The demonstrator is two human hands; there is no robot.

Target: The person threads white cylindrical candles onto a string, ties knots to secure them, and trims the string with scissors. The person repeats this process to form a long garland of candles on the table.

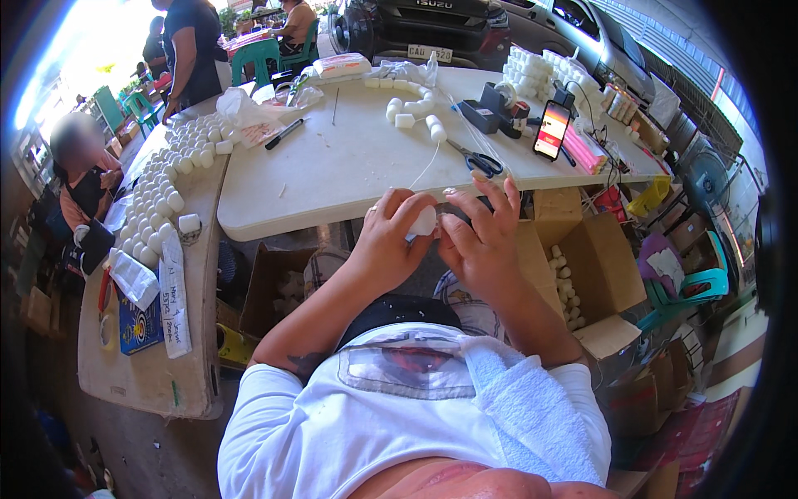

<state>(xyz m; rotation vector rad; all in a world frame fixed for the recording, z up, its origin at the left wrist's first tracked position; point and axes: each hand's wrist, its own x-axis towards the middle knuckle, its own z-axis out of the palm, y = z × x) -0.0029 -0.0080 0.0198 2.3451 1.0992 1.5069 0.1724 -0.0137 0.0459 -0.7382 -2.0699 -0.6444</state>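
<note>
My left hand (389, 233) is closed around a small white rounded cylinder (423, 223), held above the near edge of the table. Right beside it, my right hand (486, 237) pinches thumb and forefinger together at the cylinder's side, other fingers raised; what lies in that pinch is too small to make out. A thin white string (427, 165) runs from near my hands up to a curved row of similar white cylinders (418, 106) on the table. Dark-handled scissors (478, 160) lie just beyond my right fingertips.
Many white pieces (158, 195) cover the left table, where a person (83, 179) sits. A black marker (284, 134), a tape dispenser (490, 112) and a propped phone (552, 130) stand or lie on my table (332, 183). An open cardboard box (611, 266) holds white pieces below right.
</note>
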